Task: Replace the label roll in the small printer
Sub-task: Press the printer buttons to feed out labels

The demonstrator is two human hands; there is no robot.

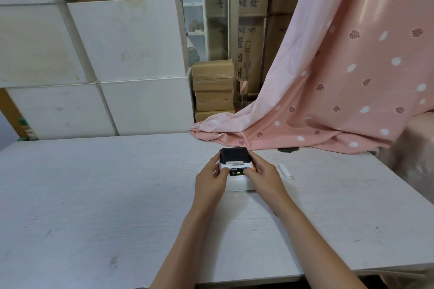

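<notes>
Both hands gripped the small printer: the left hand (212, 177) curled round its left side with the thumb laid on the front panel, and the right hand (264, 172) wrapped its right side, thumb likewise on the front. The printer (236, 169) sat on the table, near the far edge and a little right of centre, its dark lid (234, 154) down and a green light showing on the white body. A strip of white label seemed to show at the slot under the lid. By my judgement the work was either at its start, with the lid about to be opened, or at its close, with the lid just pressed home; one cannot tell which. Just right of the printer, apart from it, lay a small white roll-like piece (285, 171), possibly the spare or spent core. Opening would call for a lift at the lid's edge while the body was held steady.

The table (94, 195) was pale and wood-grained. Behind it stood white blocks (126, 40) at left, cardboard boxes (212, 87) in the middle, and a pink leaf-printed cloth (340, 77) draped at right.
</notes>
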